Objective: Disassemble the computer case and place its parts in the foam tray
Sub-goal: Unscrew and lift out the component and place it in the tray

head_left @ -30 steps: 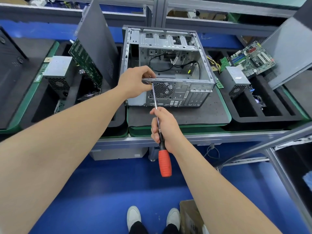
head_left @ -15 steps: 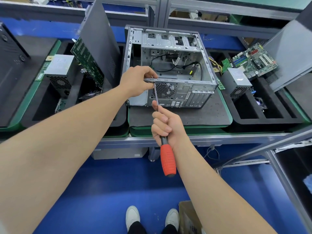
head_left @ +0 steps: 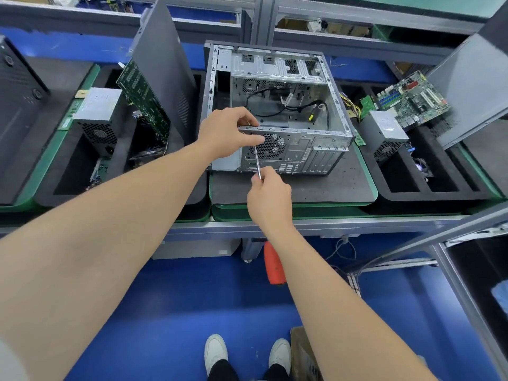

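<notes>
Metal of the computer case (head_left: 310,156) fills the centre of the frame. The open chassis lies on its side on a dark mat (head_left: 346,185), with loose black cables inside and its rear panel, with the round fan grille (head_left: 270,146), facing the person. The left hand (head_left: 226,133) grips the case at the upper left corner of that rear panel, fingers curled over the top rail and thumb pressed below it beside the grille. Just below centre, the right hand (head_left: 270,198) holds a screwdriver (head_left: 257,163). Its fingertips pinch the thin steel shaft, which runs up and slightly left to the left thumb. The orange handle sticks out beneath the wrist, lower in the frame than the bench edge. The tip ends at the thumb, and whether it sits on a screw cannot be told. Right of the case, the right foam tray (head_left: 439,195) holds a grey power supply (head_left: 384,132) in one compartment. A green motherboard (head_left: 412,99) lies tilted at the tray's far end, and a grey side panel (head_left: 472,86) leans at the right edge of the frame. On the left, the left foam tray (head_left: 121,158) carries a second power supply (head_left: 96,111), a green circuit board (head_left: 143,99) standing on edge and a dark side panel (head_left: 167,64) upright behind it. At bottom centre, white shoes (head_left: 215,350) stand on the blue floor (head_left: 165,312) next to a cardboard box (head_left: 305,356).
</notes>
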